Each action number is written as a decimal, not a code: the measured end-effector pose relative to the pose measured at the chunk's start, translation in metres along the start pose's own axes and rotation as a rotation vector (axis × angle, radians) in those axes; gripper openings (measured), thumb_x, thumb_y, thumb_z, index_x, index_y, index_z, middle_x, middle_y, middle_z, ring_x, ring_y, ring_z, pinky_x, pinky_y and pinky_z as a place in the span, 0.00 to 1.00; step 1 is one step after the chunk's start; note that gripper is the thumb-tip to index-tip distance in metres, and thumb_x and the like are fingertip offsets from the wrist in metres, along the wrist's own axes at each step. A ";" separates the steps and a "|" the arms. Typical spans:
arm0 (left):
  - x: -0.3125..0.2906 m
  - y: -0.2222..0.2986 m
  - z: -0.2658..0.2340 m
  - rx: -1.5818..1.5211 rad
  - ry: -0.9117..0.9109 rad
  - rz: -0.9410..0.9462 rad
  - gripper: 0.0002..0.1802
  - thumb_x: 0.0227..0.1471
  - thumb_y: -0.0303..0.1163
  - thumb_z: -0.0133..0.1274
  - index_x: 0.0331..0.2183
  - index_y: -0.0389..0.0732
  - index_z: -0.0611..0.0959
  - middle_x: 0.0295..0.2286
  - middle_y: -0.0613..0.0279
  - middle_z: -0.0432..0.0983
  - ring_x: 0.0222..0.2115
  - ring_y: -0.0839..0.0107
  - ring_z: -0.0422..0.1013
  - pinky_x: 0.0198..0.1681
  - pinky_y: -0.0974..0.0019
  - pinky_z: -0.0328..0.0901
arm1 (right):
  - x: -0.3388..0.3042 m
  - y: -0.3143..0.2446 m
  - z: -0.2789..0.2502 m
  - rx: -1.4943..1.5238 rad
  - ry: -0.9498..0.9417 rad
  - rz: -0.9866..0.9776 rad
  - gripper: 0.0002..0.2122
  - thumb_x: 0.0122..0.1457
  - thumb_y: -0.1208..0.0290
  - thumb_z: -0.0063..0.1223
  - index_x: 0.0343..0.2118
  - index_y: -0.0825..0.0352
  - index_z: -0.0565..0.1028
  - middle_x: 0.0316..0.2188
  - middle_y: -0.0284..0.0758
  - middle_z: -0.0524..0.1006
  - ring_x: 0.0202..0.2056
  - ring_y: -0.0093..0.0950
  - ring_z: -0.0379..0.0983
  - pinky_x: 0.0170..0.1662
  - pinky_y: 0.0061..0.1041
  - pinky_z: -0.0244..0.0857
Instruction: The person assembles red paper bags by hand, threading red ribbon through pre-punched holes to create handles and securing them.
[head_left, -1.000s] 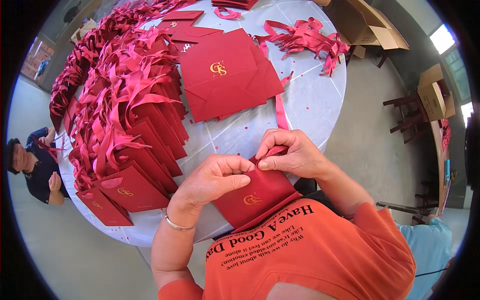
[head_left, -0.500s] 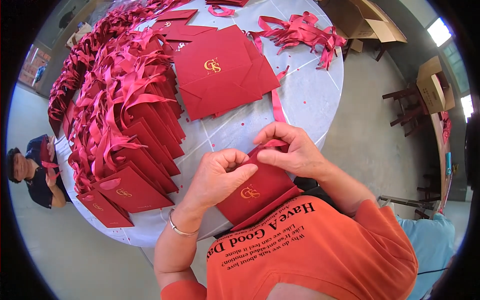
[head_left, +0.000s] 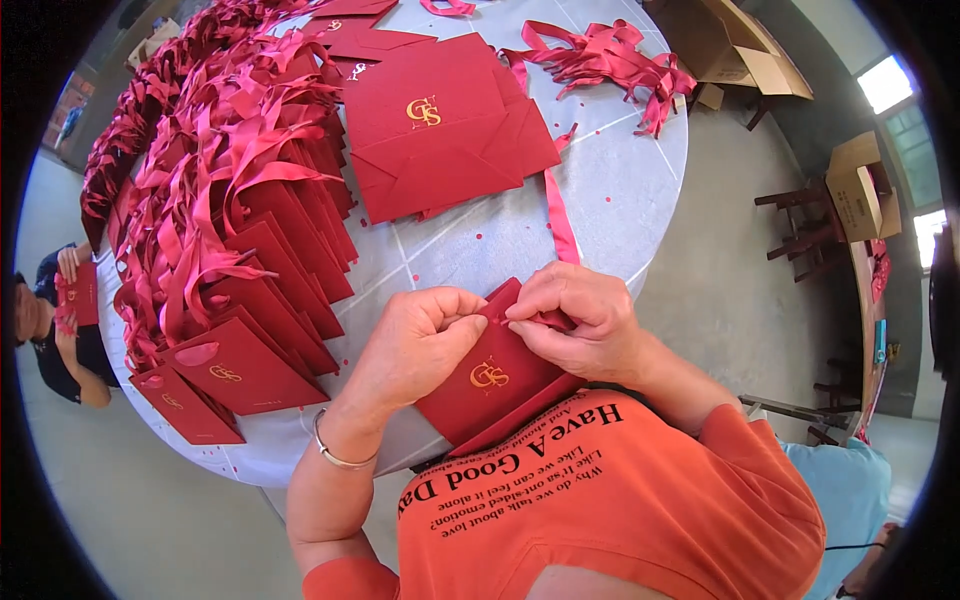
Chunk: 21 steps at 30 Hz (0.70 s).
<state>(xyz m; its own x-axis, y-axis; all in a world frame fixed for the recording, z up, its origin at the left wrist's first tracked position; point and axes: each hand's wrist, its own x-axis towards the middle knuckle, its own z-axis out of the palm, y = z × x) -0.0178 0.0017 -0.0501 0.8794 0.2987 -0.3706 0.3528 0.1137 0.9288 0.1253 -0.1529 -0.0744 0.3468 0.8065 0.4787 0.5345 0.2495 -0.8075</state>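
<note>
A red paper gift bag (head_left: 478,395) with a gold emblem rests at the table's near edge, tilted against my front. My left hand (head_left: 420,345) is closed in a pinch at the bag's top edge, thumb and forefinger together. Just to its right, my right hand (head_left: 588,325) pinches a pinkish-red ribbon (head_left: 553,320) at the top of the bag. Its fingers hide most of the ribbon, though a small tip shows by the thumb. Beyond my right hand, another ribbon strip (head_left: 561,222) lies on the table.
Finished-looking bags with ribbons (head_left: 235,240) crowd the table's left side. Flat red bags (head_left: 430,150) lie stacked ahead, near a loose ribbon pile (head_left: 605,70). A co-worker (head_left: 75,330) at far left holds a red bag. Cardboard boxes (head_left: 855,200) stand at right.
My right hand has turned downward, its fingers closing at the bag's top. My left hand stays close by the edge. At far left, the co-worker's raised hands now show a red bag.
</note>
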 end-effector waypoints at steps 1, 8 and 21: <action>0.000 0.002 0.000 -0.002 0.000 0.001 0.08 0.58 0.24 0.52 0.36 0.32 0.83 0.24 0.75 0.75 0.23 0.90 0.65 0.23 0.80 0.60 | 0.000 0.001 0.001 -0.038 0.012 -0.041 0.08 0.45 0.85 0.64 0.30 0.69 0.79 0.26 0.35 0.78 0.27 0.25 0.74 0.29 0.22 0.67; -0.003 0.005 0.002 0.030 0.003 0.006 0.08 0.58 0.24 0.51 0.36 0.31 0.83 0.24 0.75 0.75 0.24 0.90 0.65 0.23 0.80 0.61 | 0.003 -0.004 0.002 -0.237 -0.024 -0.158 0.09 0.43 0.84 0.65 0.28 0.68 0.78 0.25 0.36 0.76 0.23 0.29 0.75 0.25 0.25 0.69; -0.004 0.004 -0.001 -0.026 -0.029 -0.043 0.08 0.57 0.23 0.53 0.39 0.32 0.83 0.27 0.76 0.76 0.26 0.91 0.66 0.26 0.82 0.61 | 0.003 -0.003 0.002 -0.134 -0.037 -0.087 0.08 0.44 0.84 0.65 0.28 0.69 0.78 0.24 0.37 0.78 0.25 0.28 0.75 0.28 0.24 0.69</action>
<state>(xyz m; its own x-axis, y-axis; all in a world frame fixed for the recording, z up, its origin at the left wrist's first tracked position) -0.0202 0.0016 -0.0454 0.8727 0.2652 -0.4101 0.3826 0.1504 0.9116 0.1232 -0.1500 -0.0716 0.2675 0.8051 0.5294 0.6603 0.2470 -0.7092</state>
